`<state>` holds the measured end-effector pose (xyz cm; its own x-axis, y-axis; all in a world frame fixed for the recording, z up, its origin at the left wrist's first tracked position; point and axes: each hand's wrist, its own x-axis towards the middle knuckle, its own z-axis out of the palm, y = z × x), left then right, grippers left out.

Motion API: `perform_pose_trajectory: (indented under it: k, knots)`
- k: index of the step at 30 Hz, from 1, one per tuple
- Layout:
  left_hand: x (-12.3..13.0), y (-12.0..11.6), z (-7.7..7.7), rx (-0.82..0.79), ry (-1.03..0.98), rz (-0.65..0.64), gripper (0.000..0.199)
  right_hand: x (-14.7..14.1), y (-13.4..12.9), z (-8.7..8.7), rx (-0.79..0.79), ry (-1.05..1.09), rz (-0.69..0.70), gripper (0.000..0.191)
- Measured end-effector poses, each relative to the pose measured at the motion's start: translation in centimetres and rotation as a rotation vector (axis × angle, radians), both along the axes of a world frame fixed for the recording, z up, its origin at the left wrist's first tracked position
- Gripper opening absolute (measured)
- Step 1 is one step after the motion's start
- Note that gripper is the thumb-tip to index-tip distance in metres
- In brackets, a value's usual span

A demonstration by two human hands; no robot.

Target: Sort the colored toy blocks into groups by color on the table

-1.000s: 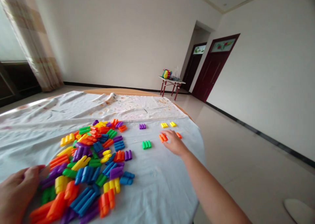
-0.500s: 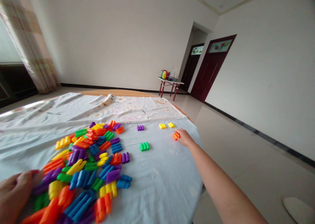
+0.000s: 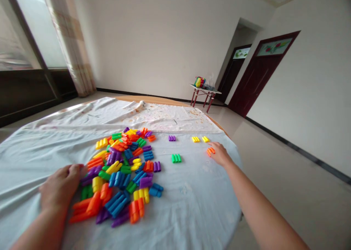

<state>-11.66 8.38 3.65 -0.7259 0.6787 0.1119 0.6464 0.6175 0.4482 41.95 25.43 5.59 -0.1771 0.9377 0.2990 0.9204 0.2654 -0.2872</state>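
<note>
So, clock read from the pile (image 3: 117,178), 12 being away from the person. Pile is ridged plastic pieces in orange, blue, green, purple, yellow, heaped on the blue cloth (image 3: 186,213) over the desk (image 3: 161,100). Right hand (image 3: 219,155) out toward 3 o'clock, fingers curled down at orange plastic (image 3: 210,152), touching it; one piece or two, can't tell, nor if they're clamped on it. Two yellow pieces (image 3: 195,139) lie near that hand, at its 10 to 11 o'clock, set just apart. Green piece (image 3: 176,158) between pile and right hand; purple piece (image 3: 172,138) at the green one's 12. Left hand (image 3: 60,186) at the pile's 8 to 9 o'clock edge, fingers bent, tips close together by purple and orange pieces; blurred, can't tell whether anything's gripped. White cloth (image 3: 109,112) at 12, past the pile.
</note>
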Motion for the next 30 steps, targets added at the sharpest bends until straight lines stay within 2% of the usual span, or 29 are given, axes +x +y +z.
perform_pose_trajectory:
  k: [2, 4, 8, 11, 14, 17, 20, 23, 27, 30]
  knots:
    - [0.5, -0.1, 0.5, -0.017, -0.047, -0.001, 0.059, -2.1, -0.7, 0.3, 0.079, 0.076, 0.090, 0.045]
    - [0.9, -0.1, 0.9, -0.017, -0.055, -0.004, 0.058, -5.3, -1.9, 0.6, 0.134, 0.169, 0.246, 0.041]
    - [1.0, -0.2, 1.0, -0.008, -0.062, -0.011, 0.055, -13.4, -6.1, 1.1, 0.082, 0.276, 0.549, 0.032]
    - [0.8, -0.4, 0.7, 0.004, -0.066, -0.020, 0.054, -18.7, -9.6, 1.4, 0.018, 0.272, 0.754, 0.029]
    - [0.7, -0.3, 0.4, 0.019, -0.062, -0.009, 0.053, -22.2, -12.6, 1.5, -0.025, 0.191, 0.947, 0.041]
    - [0.7, -0.2, 0.1, 0.037, -0.054, -0.001, 0.051, -24.1, -14.6, 1.3, -0.042, 0.073, 1.080, 0.056]
    - [0.8, -0.2, -0.1, 0.059, -0.052, 0.002, 0.051, -24.7, -15.2, 0.8, -0.072, -0.008, 1.075, 0.061]
    - [0.9, -0.2, -0.1, 0.076, -0.052, -0.001, 0.050, -24.6, -14.5, 0.2, -0.087, -0.010, 0.983, 0.064]
    - [1.0, -0.3, 0.0, 0.086, -0.057, -0.003, 0.051, -23.9, -12.7, -0.3, -0.055, 0.004, 0.828, 0.056]
    - [1.0, -0.3, 0.1, 0.089, -0.062, -0.001, 0.050, -24.0, -12.4, 0.2, -0.008, 0.032, 0.747, 0.049]
